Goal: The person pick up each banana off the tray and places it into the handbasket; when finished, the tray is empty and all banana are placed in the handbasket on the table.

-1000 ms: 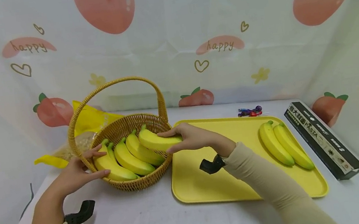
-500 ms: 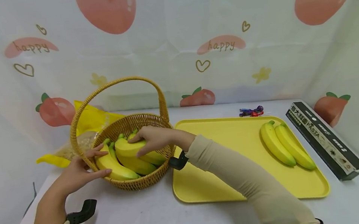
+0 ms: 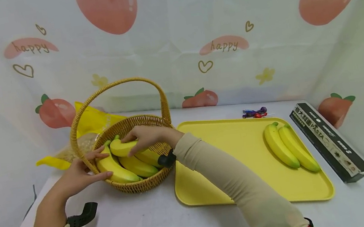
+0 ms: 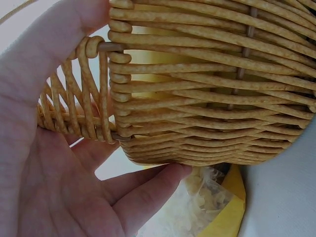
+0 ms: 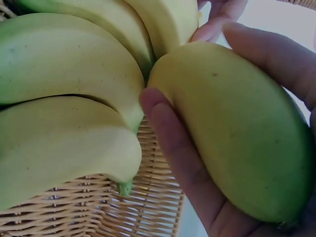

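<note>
My right hand [image 3: 148, 136] holds a yellow banana [image 3: 122, 148] with a green tip over the wicker basket [image 3: 145, 121]. In the right wrist view, thumb and fingers grip this banana [image 5: 232, 128] along its sides, above the others. Several bananas [image 3: 118, 169] lie side by side inside the basket. At the basket's left side, my left hand [image 3: 78, 177] holds the rim where the arched handle [image 3: 117, 84] joins. In the left wrist view, the thumb and fingers go around the handle base against the woven wall [image 4: 197, 103].
A yellow tray [image 3: 220, 143] right of the basket bears two bananas [image 3: 279, 146] at its right end. Beyond it lies a black pasta box [image 3: 328, 140]. Small wrapped candies [image 3: 254, 113] sit behind the tray. Behind the basket is a yellow bag [image 3: 89, 120].
My right hand has carried the banana leftward, from the basket's right side across to the bananas at left. The left hand keeps its place on the basket.
</note>
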A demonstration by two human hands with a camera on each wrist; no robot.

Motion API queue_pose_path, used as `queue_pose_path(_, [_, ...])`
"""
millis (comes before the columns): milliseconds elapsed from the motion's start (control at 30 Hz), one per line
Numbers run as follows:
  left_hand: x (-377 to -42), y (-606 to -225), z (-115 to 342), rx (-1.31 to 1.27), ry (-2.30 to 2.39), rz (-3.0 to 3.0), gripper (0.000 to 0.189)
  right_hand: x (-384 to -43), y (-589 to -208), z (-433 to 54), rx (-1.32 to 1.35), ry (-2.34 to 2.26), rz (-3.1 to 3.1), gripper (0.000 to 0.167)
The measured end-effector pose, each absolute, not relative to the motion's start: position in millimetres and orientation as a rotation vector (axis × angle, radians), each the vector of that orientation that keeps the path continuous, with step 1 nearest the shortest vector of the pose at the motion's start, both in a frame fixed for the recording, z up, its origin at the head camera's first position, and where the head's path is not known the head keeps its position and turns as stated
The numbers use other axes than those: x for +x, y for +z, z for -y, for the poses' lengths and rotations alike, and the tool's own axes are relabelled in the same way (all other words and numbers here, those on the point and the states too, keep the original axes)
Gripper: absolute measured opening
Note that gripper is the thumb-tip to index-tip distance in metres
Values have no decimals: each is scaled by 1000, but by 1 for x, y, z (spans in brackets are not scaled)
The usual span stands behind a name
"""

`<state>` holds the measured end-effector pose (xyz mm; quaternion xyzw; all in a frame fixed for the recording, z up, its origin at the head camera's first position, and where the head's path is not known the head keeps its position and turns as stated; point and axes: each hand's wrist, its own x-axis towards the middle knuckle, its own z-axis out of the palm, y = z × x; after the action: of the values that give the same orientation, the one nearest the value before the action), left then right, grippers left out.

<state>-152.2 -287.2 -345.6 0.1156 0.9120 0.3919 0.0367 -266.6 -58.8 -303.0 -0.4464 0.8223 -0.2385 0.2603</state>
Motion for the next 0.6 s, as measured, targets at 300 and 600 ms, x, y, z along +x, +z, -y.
queue_pose_path(300, [-152, -345, 287, 342, 1188, -2816, 57, -262, -305, 61, -1125, -593, -2081, 59])
queue_pose_path(600, [-151, -345, 286, 339, 1195, -2825, 56, -260, -306, 59, -1011, -639, -2058, 62])
